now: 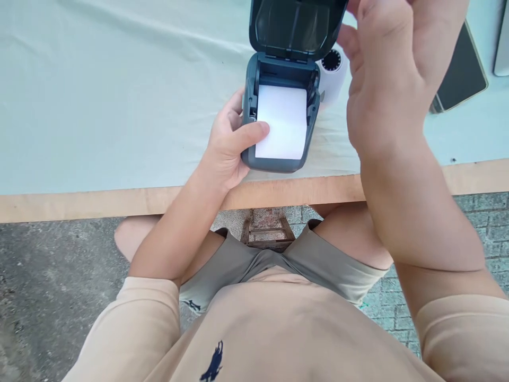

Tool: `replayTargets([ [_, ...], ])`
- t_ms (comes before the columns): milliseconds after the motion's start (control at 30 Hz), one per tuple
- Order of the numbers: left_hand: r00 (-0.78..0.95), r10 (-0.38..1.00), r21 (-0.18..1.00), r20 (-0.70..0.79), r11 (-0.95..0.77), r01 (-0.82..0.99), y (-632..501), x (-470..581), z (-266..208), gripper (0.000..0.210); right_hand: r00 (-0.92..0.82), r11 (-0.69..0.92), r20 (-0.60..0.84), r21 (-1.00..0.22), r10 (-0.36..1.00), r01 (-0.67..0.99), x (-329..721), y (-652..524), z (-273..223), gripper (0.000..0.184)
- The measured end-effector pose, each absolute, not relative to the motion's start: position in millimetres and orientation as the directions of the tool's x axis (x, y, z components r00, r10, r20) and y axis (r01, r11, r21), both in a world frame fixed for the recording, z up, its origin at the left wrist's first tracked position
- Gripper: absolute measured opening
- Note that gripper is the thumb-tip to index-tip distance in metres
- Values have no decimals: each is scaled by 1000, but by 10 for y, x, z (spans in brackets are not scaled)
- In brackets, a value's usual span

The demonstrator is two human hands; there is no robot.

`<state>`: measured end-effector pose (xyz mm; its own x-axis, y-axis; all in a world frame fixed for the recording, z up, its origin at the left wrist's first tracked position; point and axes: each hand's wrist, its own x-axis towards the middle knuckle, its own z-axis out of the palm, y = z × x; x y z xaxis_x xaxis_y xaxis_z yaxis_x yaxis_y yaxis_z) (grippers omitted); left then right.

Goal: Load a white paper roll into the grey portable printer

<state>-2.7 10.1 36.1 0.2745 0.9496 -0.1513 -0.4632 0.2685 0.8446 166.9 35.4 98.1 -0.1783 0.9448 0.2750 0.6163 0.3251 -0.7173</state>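
Your left hand (pixel 228 143) is wrapped around the left side of the small grey printer (pixel 278 122), thumb pressed across its front edge onto the white paper (pixel 283 121) lying in the open bay. Your right hand (pixel 384 79) is raised above the printer's right side, fingers loosely spread and holding nothing, its fingertips close to the upright lid (pixel 296 26). The printer sits near the front edge of the desk (pixel 99 106), on a pale cloth. Just behind it lies a white paper roll (pixel 332 71), partly hidden. A dark flat device (pixel 461 71) lies further right.
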Motion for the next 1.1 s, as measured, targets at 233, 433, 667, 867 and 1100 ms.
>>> replayTargets([
  [233,294,941,850,-166,288,-442,43,-117,379,49,-201,404,351,-767,914,499,1589,266,854,15],
  [433,262,954,847,-149,260,-465,46,-178,265,50,-208,475,471,-568,857,672,1558,128,915,19],
  [667,225,955,849,-193,277,-450,-6,-205,230,55,-69,306,333,-740,940,599,1511,-214,823,27],
  [867,200,939,844,-281,341,-414,-69,-187,301,55,-214,163,51,-823,975,545,1535,-182,495,45],
  [1100,267,940,840,-213,316,-441,-75,-186,285,50,-290,177,35,-861,956,477,1550,-52,373,45],
])
